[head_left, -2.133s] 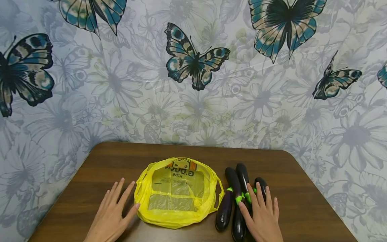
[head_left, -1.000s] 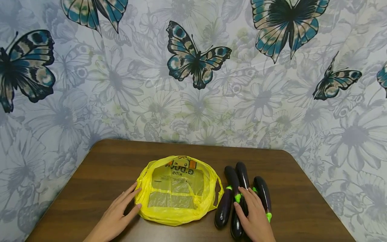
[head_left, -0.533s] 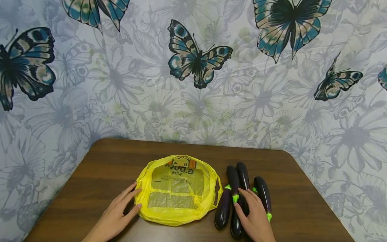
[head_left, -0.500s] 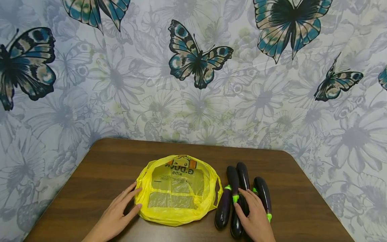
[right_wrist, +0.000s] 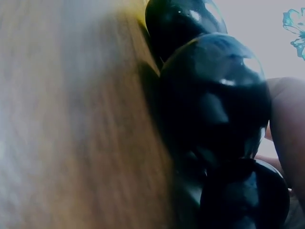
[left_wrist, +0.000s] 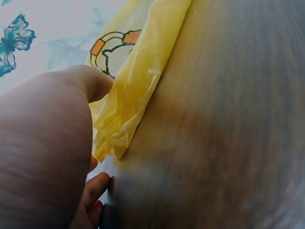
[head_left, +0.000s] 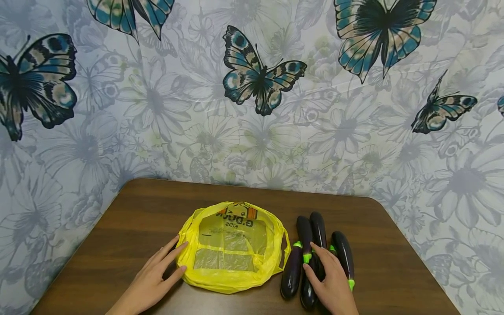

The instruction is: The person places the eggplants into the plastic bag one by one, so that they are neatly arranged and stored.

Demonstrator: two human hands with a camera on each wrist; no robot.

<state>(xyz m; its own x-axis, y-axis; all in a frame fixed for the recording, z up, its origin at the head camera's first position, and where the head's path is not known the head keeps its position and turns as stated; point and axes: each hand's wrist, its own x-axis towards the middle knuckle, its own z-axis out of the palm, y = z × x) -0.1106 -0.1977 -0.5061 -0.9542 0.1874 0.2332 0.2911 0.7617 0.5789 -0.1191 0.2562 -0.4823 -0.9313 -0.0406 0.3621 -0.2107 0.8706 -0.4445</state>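
Note:
A yellow plastic bag (head_left: 228,284) lies on the table with its wide mouth facing up. My left hand (head_left: 151,275) touches its left side with relaxed fingers; the left wrist view has the thumb against the bag (left_wrist: 128,95) and other fingertips apart from it, low over the wood. Several dark eggplants with green stem ends lie in a cluster right of the bag, one eggplant (head_left: 290,273) nearest it. My right hand (head_left: 330,280) bends over a middle eggplant (head_left: 320,267), thumb on its left; its outer fingers are hidden. Eggplants (right_wrist: 214,100) fill much of the right wrist view.
The brown wooden table (head_left: 118,236) has rounded far corners. Behind it rises a wall (head_left: 165,144) with butterfly and flower patterns. A separate eggplant (head_left: 342,251) lies just right of my right hand.
My right hand has shifted left and its spread fingers have drawn in over the eggplants. One eggplant has shifted slightly. My left fingertips have come against the bag's side.

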